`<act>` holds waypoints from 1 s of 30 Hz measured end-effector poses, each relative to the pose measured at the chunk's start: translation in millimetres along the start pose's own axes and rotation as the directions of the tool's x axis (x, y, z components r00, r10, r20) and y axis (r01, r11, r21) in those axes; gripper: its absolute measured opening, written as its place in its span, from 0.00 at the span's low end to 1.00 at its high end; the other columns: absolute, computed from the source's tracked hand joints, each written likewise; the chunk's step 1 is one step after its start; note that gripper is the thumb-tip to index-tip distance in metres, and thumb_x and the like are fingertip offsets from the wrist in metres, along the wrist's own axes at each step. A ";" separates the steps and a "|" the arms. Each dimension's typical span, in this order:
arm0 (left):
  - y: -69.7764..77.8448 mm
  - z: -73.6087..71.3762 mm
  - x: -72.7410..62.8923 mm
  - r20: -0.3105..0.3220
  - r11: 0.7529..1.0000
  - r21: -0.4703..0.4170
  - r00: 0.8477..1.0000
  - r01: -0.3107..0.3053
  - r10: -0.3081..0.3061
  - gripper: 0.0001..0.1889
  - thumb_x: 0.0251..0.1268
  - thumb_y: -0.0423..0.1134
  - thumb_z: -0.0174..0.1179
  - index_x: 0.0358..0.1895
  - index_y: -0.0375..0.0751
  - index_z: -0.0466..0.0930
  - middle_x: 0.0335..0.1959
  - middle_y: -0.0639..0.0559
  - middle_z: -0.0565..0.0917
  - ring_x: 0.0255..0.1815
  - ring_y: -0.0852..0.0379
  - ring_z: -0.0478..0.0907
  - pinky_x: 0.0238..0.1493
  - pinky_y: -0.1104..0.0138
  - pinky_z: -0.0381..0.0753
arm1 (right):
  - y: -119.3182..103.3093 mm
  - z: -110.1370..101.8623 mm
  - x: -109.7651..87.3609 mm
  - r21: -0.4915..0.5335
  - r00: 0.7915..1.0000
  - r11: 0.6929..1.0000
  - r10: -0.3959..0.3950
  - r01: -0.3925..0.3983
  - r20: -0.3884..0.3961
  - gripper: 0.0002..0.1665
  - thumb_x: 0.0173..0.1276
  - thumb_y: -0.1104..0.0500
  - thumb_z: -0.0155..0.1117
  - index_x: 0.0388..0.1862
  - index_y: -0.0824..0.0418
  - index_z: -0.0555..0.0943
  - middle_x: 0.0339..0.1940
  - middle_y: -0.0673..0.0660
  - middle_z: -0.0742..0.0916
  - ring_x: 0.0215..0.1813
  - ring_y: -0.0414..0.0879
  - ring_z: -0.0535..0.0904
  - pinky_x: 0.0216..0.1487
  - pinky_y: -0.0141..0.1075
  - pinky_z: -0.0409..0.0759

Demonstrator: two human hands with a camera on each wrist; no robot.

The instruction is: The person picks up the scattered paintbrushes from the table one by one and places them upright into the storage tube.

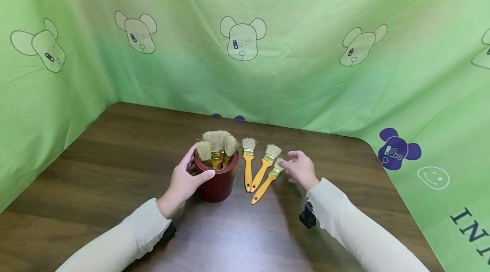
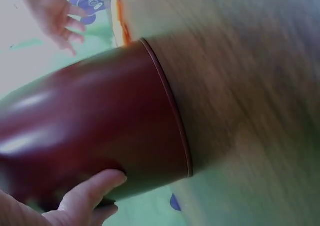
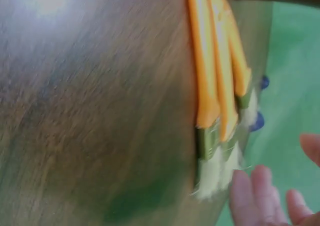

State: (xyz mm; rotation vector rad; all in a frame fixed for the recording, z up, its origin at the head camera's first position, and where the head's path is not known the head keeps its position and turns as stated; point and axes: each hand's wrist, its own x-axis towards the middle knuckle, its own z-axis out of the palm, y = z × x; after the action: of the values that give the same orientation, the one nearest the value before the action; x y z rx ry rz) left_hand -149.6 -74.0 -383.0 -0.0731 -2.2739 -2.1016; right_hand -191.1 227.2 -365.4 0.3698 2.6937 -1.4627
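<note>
My left hand (image 1: 183, 183) grips a dark red round cup (image 1: 217, 187) by its side, thumb at the front of the rim and fingers round the far left. Bristle-up in the cup stand several paintbrushes (image 1: 217, 141), their lower parts hidden by its wall. To the right, three paintbrushes with yellow handles lie fanned on the table: a left one (image 1: 248, 170), a middle one (image 1: 260, 174) and a right one (image 1: 264, 189). Over the right one's bristles is my right hand (image 1: 302, 170), fingers apart and slightly bent, holding nothing; the right wrist view shows its fingertips (image 3: 241, 183) beside the bristles.
Everything stands on a dark brown wooden table (image 1: 126, 153) with rounded far corners. A green cloth (image 1: 245, 84) printed with bear heads hangs behind and along both sides. Dark wrist cameras, such as the right one (image 1: 308, 216), sit below the sleeves.
</note>
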 end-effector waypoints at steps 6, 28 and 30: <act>-1.5 4.7 -4.0 -0.044 0.998 -0.056 0.999 -0.029 0.027 0.42 0.50 0.30 0.69 0.71 0.39 0.60 0.63 0.35 0.72 0.60 0.41 0.71 0.60 0.50 0.69 | 13.2 8.5 6.2 -0.068 0.991 0.993 0.100 -0.094 0.087 0.38 0.62 0.59 0.65 0.66 0.72 0.61 0.53 0.74 0.75 0.45 0.62 0.80 0.31 0.45 0.82; 0.5 11.1 -9.4 -0.070 0.999 -0.039 0.997 -0.036 0.033 0.42 0.53 0.32 0.67 0.72 0.41 0.56 0.67 0.36 0.66 0.64 0.38 0.67 0.62 0.48 0.65 | 15.3 28.7 16.0 -0.210 0.992 0.974 0.104 -0.087 0.071 0.36 0.61 0.59 0.66 0.63 0.71 0.63 0.59 0.74 0.73 0.50 0.62 0.77 0.24 0.43 0.82; 1.5 12.7 -10.7 -0.066 0.999 -0.030 0.997 -0.041 0.039 0.42 0.54 0.33 0.66 0.73 0.41 0.55 0.68 0.36 0.65 0.65 0.38 0.66 0.62 0.47 0.65 | 13.4 30.5 15.5 -0.234 0.992 0.969 0.102 -0.081 0.078 0.37 0.61 0.58 0.66 0.63 0.71 0.62 0.57 0.74 0.74 0.50 0.63 0.77 0.23 0.43 0.81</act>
State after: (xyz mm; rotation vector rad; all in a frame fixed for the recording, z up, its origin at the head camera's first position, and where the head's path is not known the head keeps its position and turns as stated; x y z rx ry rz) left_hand -138.8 -61.3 -383.2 -0.0501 -2.1845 -2.0882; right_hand -205.0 211.7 -395.6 0.3972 2.6952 -1.0996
